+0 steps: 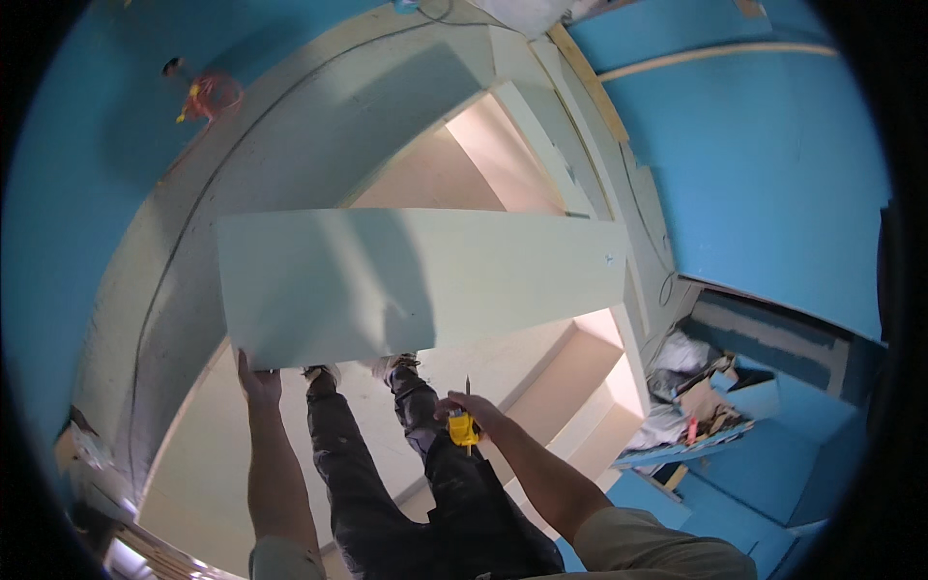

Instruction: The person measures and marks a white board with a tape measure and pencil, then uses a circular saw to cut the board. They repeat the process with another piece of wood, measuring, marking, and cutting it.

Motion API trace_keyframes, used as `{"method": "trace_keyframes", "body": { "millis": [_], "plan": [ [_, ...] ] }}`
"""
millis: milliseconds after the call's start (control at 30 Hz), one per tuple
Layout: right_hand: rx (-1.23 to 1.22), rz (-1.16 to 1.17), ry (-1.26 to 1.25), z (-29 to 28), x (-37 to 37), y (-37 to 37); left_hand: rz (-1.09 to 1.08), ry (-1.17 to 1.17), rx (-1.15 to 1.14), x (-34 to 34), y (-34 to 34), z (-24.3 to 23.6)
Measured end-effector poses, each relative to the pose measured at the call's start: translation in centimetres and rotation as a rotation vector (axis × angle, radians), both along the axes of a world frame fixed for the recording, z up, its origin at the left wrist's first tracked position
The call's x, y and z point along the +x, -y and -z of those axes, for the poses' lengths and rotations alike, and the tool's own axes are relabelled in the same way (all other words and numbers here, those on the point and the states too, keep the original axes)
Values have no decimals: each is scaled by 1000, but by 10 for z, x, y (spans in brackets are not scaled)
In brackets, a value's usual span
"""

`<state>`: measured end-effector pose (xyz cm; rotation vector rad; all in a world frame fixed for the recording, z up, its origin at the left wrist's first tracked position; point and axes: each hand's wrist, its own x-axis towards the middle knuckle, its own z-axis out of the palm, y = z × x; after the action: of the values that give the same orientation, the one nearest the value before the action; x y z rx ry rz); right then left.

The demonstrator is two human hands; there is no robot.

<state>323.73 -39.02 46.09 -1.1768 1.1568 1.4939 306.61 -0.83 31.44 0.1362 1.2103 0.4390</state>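
Note:
A long pale grey-green board [503,271] lies across the middle of the view, with shadows on its left half and a small mark near its right end. My left hand [259,377] grips the board's lower left corner, some fingers hidden by it. My right hand [474,416] is closed around a yellow tape measure [463,430] and a thin pointed pencil-like stick [468,385], below the board's edge. My legs and shoes [324,377] show under the board, standing on a pale surface inside a framed recess.
A pale curved ledge [135,358] runs along the left beside blue walls [764,174]. A recess with pinkish sides [493,164] opens beyond the board. Red coiled cable [208,97] is at upper left. Bags and scrap [686,406] pile at right. A timber strip [585,77] lies at upper right.

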Motion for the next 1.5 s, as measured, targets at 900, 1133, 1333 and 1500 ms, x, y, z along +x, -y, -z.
{"method": "trace_keyframes", "body": {
  "millis": [900, 1133, 1333, 1500],
  "plan": [
    [1028, -1765, 453, -360, -223, -260, -20, -260, 484, -202, 200, -511],
    [1160, -2367, 163, -415, -403, -301, -21, -429, 530, -391, 267, -508],
    [798, -2203, 633, -256, -436, -386, -296, -640, 311, -542, 358, -496],
    [274, -2447, 744, -194, -402, -447, -347, -964, 49, -654, 471, -415]
  ]
}}
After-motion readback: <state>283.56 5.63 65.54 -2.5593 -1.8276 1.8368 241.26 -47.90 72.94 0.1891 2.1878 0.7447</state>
